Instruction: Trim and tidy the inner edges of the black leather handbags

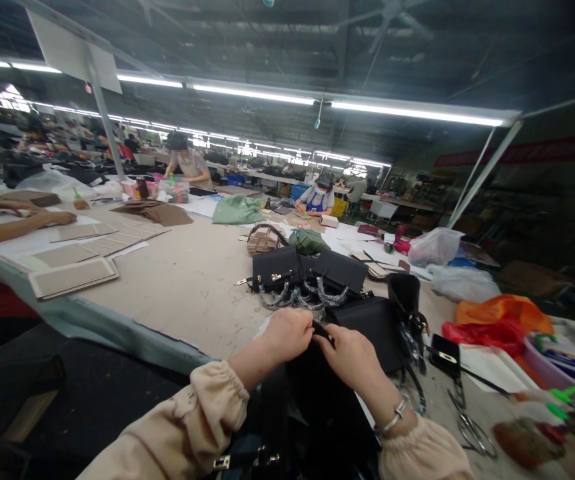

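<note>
A broad, beige-covered work surface [202,267] with a pale green border spreads across the view. At its near edge, in front of the person's body, is a black, smooth-sided, leather-like bag [327,400], its upper part raised between the two hands. Just beyond it, several black structured handbags [340,270] with clear-wrapped curved handles lie clustered together. To the left, flat beige and brown rectangular panels [74,277] lie overlapping. A crumpled orange plastic sheet [502,313] lies to the right, and a bunched sage-green cloth [237,209] farther back. The left hand [287,333] is closed around the bag's top edge; the right hand [352,353] pinches the same edge just beside it, thumb and fingers curled. Metal scissors [463,419] lie near the right forearm, whose wrist wears a silver-coloured bracelet [393,419].
</note>
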`<state>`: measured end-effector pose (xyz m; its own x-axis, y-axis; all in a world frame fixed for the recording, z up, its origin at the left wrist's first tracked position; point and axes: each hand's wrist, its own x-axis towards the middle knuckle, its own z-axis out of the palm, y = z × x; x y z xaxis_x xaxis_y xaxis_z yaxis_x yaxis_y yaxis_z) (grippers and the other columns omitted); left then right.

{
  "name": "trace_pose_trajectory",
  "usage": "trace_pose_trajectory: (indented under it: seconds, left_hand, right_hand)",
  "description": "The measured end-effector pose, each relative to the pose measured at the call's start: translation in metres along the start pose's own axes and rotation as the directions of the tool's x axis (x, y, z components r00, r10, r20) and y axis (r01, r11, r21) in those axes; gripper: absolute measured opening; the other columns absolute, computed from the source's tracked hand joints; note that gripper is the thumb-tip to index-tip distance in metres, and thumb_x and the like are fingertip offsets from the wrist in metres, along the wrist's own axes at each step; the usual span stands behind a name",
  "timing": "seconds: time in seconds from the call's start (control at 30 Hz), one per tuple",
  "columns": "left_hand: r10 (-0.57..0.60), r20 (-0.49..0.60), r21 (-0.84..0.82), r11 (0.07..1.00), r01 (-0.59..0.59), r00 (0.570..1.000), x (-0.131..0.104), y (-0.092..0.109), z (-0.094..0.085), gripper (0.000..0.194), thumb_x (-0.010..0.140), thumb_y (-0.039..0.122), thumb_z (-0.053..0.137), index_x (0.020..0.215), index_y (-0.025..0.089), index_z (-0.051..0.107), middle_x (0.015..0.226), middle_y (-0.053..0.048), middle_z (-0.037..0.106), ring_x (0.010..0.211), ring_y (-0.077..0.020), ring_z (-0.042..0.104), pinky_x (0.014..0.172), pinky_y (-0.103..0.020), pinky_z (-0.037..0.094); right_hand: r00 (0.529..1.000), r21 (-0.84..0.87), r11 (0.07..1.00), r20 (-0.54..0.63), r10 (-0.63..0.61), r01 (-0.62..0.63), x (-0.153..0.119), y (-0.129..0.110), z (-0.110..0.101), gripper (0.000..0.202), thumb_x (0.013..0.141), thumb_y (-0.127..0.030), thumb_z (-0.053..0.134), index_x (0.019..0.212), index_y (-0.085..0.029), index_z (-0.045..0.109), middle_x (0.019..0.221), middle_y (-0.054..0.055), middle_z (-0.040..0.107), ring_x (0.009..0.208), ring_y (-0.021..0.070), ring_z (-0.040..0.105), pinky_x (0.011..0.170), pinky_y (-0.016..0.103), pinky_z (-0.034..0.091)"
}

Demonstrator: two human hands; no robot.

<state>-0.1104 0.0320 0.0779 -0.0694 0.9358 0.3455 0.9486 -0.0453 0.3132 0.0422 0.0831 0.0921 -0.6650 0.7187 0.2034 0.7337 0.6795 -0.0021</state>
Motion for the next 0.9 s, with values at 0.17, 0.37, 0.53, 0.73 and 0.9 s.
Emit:
trace_pose_trajectory:
  seconds: [0.17, 0.37, 0.53, 0.73, 0.9]
  left_hand:
    - [0.004, 0.001, -0.005, 1.0, -0.004, 1.0, -0.001, 0.001, -0.001, 0.013, 0.083, 0.024, 0.048, 0.077, 0.019, 0.059, 0.078, -0.002, 0.066, 0.075, -0.0177, 0.061, 0.066, -0.026, 0.043]
    - [0.005, 0.005, -0.012, 1.0, -0.005, 1.0, -0.003, 0.002, -0.001, 0.013, 0.084, 0.023, 0.047, 0.078, 0.019, 0.058, 0.08, -0.003, 0.065, 0.077, -0.0177, 0.061, 0.067, -0.026, 0.044]
    - [-0.01, 0.005, -0.018, 1.0, 0.01, 1.0, -0.002, 0.002, 0.0, 0.014, 0.084, 0.023, 0.045, 0.079, 0.019, 0.057, 0.079, -0.003, 0.065, 0.077, -0.019, 0.062, 0.067, -0.028, 0.044]
    - [-0.026, 0.017, -0.037, 0.999, 0.027, 1.0, -0.002, 0.002, -0.001, 0.018, 0.081, 0.021, 0.049, 0.097, 0.021, 0.056, 0.089, -0.003, 0.068, 0.085, -0.0204, 0.064, 0.073, -0.028, 0.046]
    - [-0.144, 0.16, -0.022, 0.989, 0.149, 0.977, -0.018, -0.006, -0.008, 0.064, 0.069, 0.041, 0.066, 0.125, 0.019, 0.045, 0.1, -0.01, 0.068, 0.092, -0.0297, 0.063, 0.073, -0.034, 0.048]
  right_hand:
    - [1.0, 0.001, 1.0, 0.016, -0.023, 0.023, 0.006, 0.002, -0.001, 0.019, 0.09, -0.036, 0.047, 0.09, -0.024, 0.062, 0.087, 0.001, 0.069, 0.079, 0.0168, 0.064, 0.062, 0.026, 0.037]
    - [0.998, -0.008, 0.999, 0.032, -0.046, 0.047, 0.013, 0.003, -0.005, 0.022, 0.09, -0.035, 0.047, 0.08, -0.022, 0.063, 0.085, 0.001, 0.066, 0.08, 0.0154, 0.062, 0.065, 0.026, 0.038]
    - [0.997, -0.051, 0.996, 0.019, -0.07, 0.071, 0.016, 0.002, -0.004, 0.022, 0.09, -0.031, 0.045, 0.08, -0.022, 0.063, 0.082, 0.001, 0.066, 0.077, 0.016, 0.062, 0.063, 0.026, 0.037]
    - [0.998, -0.048, 0.997, 0.024, -0.052, 0.054, 0.017, -0.004, -0.006, 0.02, 0.089, -0.025, 0.046, 0.08, -0.021, 0.063, 0.086, 0.002, 0.066, 0.08, 0.0156, 0.062, 0.065, 0.025, 0.038]
    - [0.999, -0.027, 0.999, 0.039, -0.015, 0.016, 0.02, -0.01, -0.005, 0.022, 0.088, -0.025, 0.044, 0.08, -0.02, 0.064, 0.087, 0.004, 0.067, 0.083, 0.0162, 0.062, 0.069, 0.025, 0.04]
